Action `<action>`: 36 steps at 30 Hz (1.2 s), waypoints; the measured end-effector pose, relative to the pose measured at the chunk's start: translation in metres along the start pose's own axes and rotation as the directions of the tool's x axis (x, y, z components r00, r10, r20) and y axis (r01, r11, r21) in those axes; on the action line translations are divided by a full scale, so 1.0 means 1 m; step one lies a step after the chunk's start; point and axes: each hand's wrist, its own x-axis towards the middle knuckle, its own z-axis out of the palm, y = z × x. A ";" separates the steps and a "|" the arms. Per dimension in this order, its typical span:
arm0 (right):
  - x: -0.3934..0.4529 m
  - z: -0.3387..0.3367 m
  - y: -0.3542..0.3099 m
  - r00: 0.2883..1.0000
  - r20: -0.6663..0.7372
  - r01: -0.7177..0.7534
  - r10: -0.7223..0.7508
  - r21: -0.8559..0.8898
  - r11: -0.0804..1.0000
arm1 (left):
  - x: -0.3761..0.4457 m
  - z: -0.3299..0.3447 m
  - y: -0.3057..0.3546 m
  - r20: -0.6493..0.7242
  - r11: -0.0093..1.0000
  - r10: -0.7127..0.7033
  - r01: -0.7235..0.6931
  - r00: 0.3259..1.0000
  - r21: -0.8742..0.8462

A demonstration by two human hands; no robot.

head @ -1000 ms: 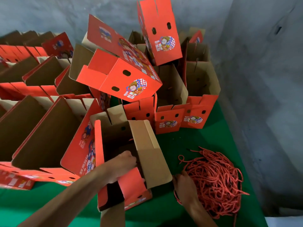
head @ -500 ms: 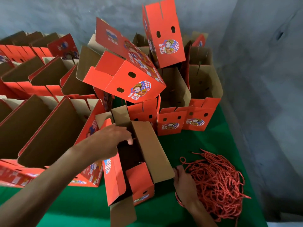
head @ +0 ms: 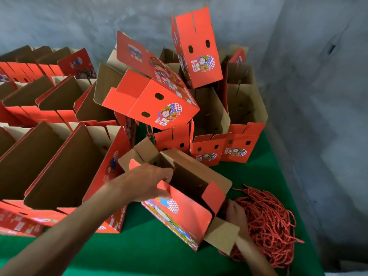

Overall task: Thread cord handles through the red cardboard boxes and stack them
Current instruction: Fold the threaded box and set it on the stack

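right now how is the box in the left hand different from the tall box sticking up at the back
The held box lies tilted on the green table, its brown inside facing up; the tall box stands on end atop the pile, showing only red outside.
The left hand grips the held box's edge; nothing touches the tall box.
Both are red with a cartoon print.

Rough grey concrete wall (head: pixel 69 22) runs across the back; a 2nd concrete wall (head: pixel 322 116) meets it at a corner on the right, w/ patchy, mottled finish & a small dark gouge (head: pixel 331 49) high up. Table (head: pixel 151 253) covered in dark green felt-like cloth, its right edge sitting just beside the right-hand wall. Pale strip of floor (head: pixel 346 274) shows at bottom right. Light is soft, even, bluish on the walls, no hard shadows.
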 end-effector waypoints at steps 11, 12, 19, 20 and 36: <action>-0.025 -0.022 -0.015 0.990 -0.121 -0.033 0.066 0.263 0.964 | 0.040 0.021 0.047 -0.018 0.993 0.051 -0.053 0.999 -0.105; -0.031 -0.021 -0.018 0.997 -0.040 -0.053 0.065 0.250 0.967 | 0.044 0.022 0.045 -0.038 0.994 0.030 -0.034 0.999 -0.108; -0.059 -0.013 -0.044 0.885 0.374 0.293 -0.276 0.014 0.956 | 0.052 0.032 0.023 0.091 0.946 -0.094 0.117 0.991 -0.302; -0.058 -0.012 -0.046 0.873 0.382 0.326 -0.303 0.005 0.945 | 0.051 0.032 0.021 0.076 0.937 -0.104 0.123 0.992 -0.327; -0.035 0.017 -0.082 0.842 0.472 0.344 -0.260 -0.098 0.934 | 0.035 0.047 0.004 0.277 0.308 -0.027 0.271 0.961 -0.912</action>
